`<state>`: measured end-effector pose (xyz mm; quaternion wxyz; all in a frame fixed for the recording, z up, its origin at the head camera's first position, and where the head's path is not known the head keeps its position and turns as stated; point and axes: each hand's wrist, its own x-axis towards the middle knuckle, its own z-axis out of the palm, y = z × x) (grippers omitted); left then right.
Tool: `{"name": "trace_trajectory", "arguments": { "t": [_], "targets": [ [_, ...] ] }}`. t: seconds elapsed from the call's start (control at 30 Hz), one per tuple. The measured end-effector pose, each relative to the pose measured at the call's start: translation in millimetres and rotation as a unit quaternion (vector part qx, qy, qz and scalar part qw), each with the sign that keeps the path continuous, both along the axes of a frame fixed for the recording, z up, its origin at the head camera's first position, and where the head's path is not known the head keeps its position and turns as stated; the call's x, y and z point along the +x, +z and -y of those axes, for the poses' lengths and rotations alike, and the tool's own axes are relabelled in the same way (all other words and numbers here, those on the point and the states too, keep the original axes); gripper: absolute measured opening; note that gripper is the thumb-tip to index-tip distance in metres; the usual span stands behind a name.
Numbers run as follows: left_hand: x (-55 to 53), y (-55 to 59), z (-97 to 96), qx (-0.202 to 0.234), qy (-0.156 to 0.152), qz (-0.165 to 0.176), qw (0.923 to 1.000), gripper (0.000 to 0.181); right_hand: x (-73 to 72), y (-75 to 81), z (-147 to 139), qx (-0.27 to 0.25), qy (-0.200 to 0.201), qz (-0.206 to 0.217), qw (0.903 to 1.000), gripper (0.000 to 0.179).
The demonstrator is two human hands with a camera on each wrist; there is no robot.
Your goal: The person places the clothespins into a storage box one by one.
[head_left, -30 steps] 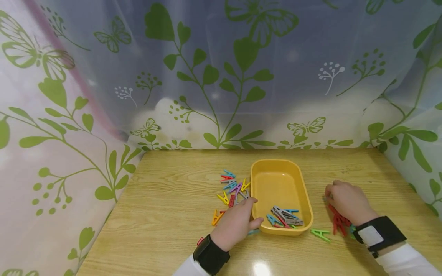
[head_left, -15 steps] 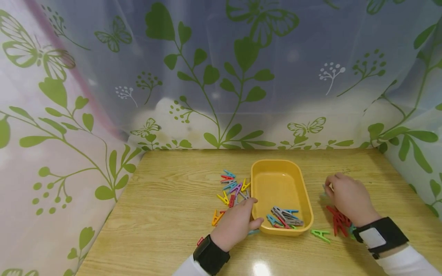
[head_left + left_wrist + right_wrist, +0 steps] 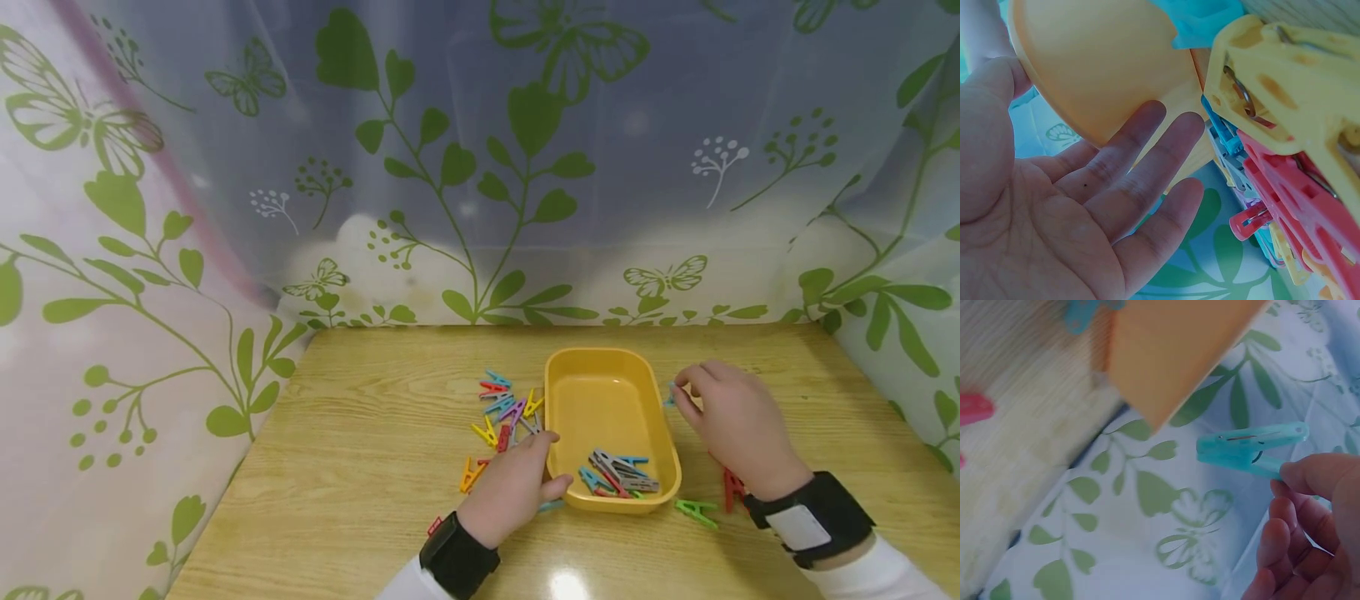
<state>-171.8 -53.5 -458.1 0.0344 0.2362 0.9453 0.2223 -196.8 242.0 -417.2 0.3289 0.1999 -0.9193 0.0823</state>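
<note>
Between thumb and forefinger, my right hand (image 3: 746,429) pinches one handle of a light blue clothespin (image 3: 1250,449), held just off the right side of the yellow basin (image 3: 667,442). My left hand (image 3: 510,487) rests against the basin's left side near the front. Its fingers (image 3: 1141,187) lie fairly straight along the outer wall in the left wrist view. Inside the basin, several clothespins (image 3: 622,473), grey, blue, red and green, lie heaped at the near end.
Left of the basin lies a scatter of clothespins in several colours, a yellow clothespin (image 3: 486,432) among them. A green clothespin (image 3: 696,511) sits off the near right corner, with red clothespins (image 3: 732,490) partly under my right wrist. Patterned curtains (image 3: 480,167) surround the wooden table (image 3: 360,467).
My right hand has lifted the light blue clothespin and moved left with it toward the basin. The left hand and the basin have stayed in place.
</note>
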Motion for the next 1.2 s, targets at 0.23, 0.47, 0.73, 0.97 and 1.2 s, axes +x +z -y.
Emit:
{"name": "trace_trajectory", "arguments": {
  "t": [0.23, 0.47, 0.73, 0.97, 1.2],
  "targets": [
    [0.2, 0.3, -0.3, 0.003, -0.001, 0.000, 1.0000, 0.055, 5.0, -1.3, 20.9, 0.043, 0.058, 0.003, 0.9974, 0.023],
    [0.0, -0.9, -0.4, -0.004, 0.000, -0.009, 1.0000, 0.055, 5.5, -12.5, 37.1, 0.093, 0.073, 0.014, 0.9928, 0.024],
    [-1.0, -2.3, -0.2, -0.002, 0.000, -0.002, 1.0000, 0.055, 1.2, -24.6, 41.3, 0.126, 0.049, 0.076, 0.9879, 0.021],
    [-0.6, -2.6, -0.3, -0.005, -0.001, -0.004, 1.0000, 0.055, 1.1, -29.0, 45.5, 0.128, 0.030, 0.107, 0.9855, 0.021],
    [0.3, -1.2, -0.4, -0.006, -0.001, -0.009, 0.9999, 0.054, -1.0, -32.6, 50.4, 0.137, 0.024, 0.120, 0.9830, 0.022]
  ]
}}
